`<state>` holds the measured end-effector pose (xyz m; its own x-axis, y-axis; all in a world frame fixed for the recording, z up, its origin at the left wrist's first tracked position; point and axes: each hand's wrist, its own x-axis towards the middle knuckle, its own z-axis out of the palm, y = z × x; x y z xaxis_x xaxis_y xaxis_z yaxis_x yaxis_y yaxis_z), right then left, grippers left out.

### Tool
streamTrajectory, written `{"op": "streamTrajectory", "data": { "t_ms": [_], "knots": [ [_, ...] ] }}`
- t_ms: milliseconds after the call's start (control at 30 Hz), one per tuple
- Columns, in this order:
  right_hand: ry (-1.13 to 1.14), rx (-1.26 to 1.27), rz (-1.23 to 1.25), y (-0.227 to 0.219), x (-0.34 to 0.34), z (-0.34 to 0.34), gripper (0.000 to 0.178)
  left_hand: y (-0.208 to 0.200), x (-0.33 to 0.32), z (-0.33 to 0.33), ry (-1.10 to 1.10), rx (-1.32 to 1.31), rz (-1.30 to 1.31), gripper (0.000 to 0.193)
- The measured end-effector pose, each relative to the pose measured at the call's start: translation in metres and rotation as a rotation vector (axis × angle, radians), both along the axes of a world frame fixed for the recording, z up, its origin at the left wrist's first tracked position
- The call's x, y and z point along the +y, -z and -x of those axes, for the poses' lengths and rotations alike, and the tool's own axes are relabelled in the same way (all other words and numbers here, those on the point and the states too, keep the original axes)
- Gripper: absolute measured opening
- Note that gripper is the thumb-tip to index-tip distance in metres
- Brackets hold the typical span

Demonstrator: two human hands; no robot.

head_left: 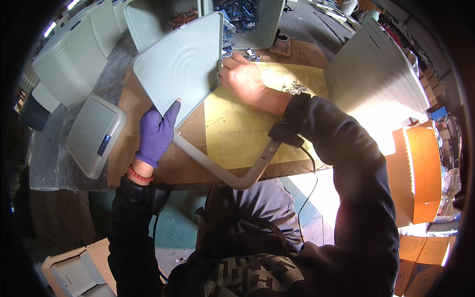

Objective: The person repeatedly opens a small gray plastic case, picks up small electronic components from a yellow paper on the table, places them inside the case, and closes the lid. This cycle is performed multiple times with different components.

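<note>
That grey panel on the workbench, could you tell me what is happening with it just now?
A person sits at a workbench covered in brown and yellow sheet. The left hand, in a purple glove, steadies the lower edge of a pale grey panel on a bent tubular stand. The bare right hand works at the panel's right edge, near small metal parts. A similar flat grey unit lies to the left.
</note>
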<state>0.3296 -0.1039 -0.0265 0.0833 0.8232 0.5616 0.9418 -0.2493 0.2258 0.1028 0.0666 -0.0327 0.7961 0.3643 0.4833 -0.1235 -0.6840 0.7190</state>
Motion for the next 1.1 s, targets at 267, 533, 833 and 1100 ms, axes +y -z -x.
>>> {"op": "streamTrajectory", "data": {
  "t_ms": [267,533,833,1100],
  "knots": [
    [0.305,0.620,-0.136,-0.007,0.008,0.002,0.055,0.000,0.002,0.002,0.010,0.006,0.021,0.029],
    [-0.072,1.813,-0.480,-0.069,-0.025,0.006,0.014,0.014,0.010,-0.005,0.032,-0.090,0.083,0.022],
    [-0.987,2.792,-0.894,-0.069,-0.075,-0.039,0.015,0.025,0.029,-0.005,-0.020,-0.111,0.262,0.021],
    [-1.337,2.780,-1.026,-0.046,-0.082,-0.082,0.033,0.015,0.030,0.000,-0.174,-0.031,0.173,0.035]
  ]
}}
